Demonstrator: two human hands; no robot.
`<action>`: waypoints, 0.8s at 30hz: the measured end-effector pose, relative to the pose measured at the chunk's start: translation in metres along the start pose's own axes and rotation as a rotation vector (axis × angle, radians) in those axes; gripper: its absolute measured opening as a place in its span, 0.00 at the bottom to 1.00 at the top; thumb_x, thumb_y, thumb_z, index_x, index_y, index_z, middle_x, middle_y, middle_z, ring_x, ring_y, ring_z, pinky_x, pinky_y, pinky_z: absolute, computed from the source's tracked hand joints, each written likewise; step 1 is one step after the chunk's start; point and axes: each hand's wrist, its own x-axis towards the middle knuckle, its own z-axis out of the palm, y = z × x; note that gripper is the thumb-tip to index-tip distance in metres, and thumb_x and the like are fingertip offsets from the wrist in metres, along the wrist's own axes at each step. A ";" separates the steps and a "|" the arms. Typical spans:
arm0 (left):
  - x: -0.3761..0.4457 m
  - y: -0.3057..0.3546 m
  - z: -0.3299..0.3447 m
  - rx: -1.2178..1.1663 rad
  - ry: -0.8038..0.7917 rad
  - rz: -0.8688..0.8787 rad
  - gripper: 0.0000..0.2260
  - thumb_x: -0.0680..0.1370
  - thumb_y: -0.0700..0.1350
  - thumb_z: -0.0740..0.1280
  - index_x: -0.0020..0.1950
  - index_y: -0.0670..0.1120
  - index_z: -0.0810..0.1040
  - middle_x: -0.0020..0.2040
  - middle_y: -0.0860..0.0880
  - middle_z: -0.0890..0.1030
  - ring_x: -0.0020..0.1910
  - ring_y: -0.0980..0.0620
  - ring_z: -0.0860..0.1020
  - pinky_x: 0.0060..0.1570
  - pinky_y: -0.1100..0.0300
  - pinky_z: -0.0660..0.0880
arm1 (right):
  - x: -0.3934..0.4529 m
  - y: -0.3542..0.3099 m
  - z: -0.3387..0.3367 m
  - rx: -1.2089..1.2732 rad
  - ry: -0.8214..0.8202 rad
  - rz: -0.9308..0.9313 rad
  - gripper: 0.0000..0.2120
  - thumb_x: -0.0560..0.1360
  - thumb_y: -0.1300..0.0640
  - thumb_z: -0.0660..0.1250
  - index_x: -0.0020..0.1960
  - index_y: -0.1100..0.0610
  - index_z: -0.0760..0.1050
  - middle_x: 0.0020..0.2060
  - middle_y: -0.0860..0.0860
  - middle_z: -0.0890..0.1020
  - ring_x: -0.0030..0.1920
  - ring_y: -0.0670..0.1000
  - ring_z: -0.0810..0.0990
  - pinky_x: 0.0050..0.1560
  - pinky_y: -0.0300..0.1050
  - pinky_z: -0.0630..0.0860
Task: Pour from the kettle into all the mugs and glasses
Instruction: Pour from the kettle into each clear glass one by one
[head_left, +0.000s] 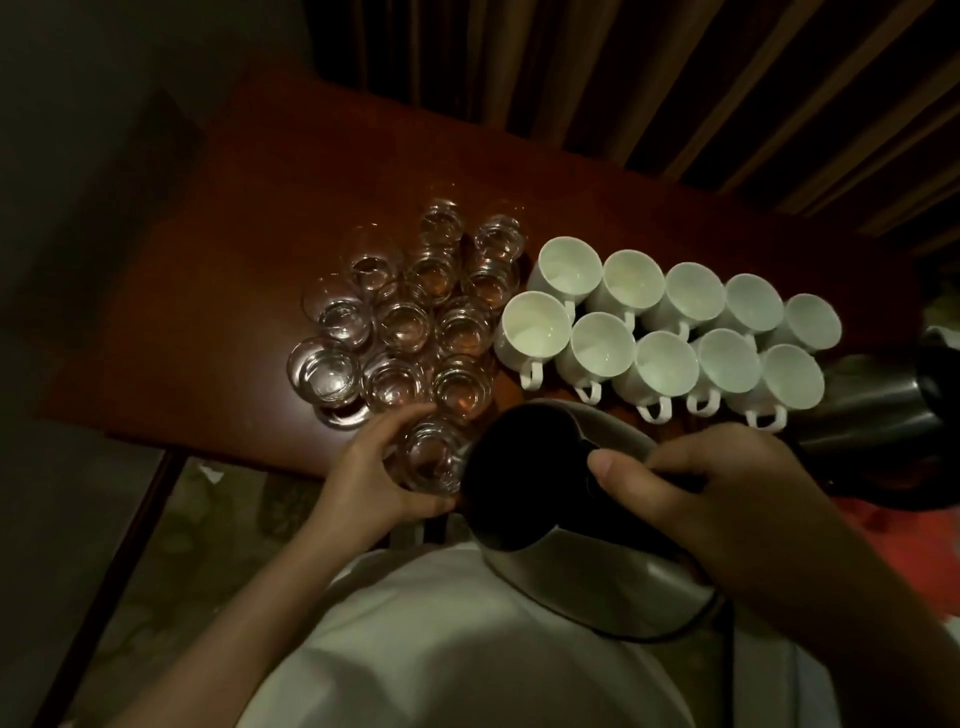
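the left hand (363, 473) gripped a glass (431, 460) at the tabletop's (218, 322) near edge, the right hand (711, 483) clasped the tilted kettle (545, 493); a mistimed tilt risked spilling.

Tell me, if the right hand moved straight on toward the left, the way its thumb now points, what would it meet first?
Probably the glass that the left hand grips. The right hand holds the kettle, whose front already almost touches that glass, though depth is unclear.

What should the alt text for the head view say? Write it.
A person's right hand tips a dark kettle toward a glass gripped by the left hand, at the near edge of a wooden table with clustered glasses and ten white mugs.
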 end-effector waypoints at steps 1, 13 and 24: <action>-0.001 -0.004 0.003 -0.004 -0.005 -0.009 0.40 0.55 0.37 0.84 0.62 0.60 0.74 0.61 0.53 0.78 0.60 0.61 0.76 0.56 0.74 0.70 | 0.000 0.000 0.003 -0.020 -0.003 0.023 0.28 0.59 0.32 0.63 0.29 0.60 0.76 0.18 0.50 0.72 0.20 0.47 0.69 0.29 0.44 0.70; 0.001 -0.033 0.029 0.004 0.002 -0.061 0.42 0.55 0.41 0.84 0.64 0.60 0.74 0.62 0.55 0.78 0.63 0.53 0.76 0.63 0.46 0.74 | 0.010 0.017 0.016 -0.232 -0.002 -0.019 0.27 0.64 0.31 0.59 0.26 0.54 0.69 0.16 0.46 0.69 0.18 0.46 0.65 0.24 0.35 0.61; 0.012 -0.038 0.039 0.004 -0.089 -0.023 0.41 0.57 0.38 0.83 0.67 0.51 0.74 0.64 0.52 0.77 0.64 0.55 0.75 0.64 0.57 0.73 | 0.026 0.009 0.021 -0.381 -0.041 -0.094 0.29 0.71 0.31 0.51 0.28 0.55 0.66 0.23 0.50 0.69 0.24 0.44 0.66 0.29 0.41 0.66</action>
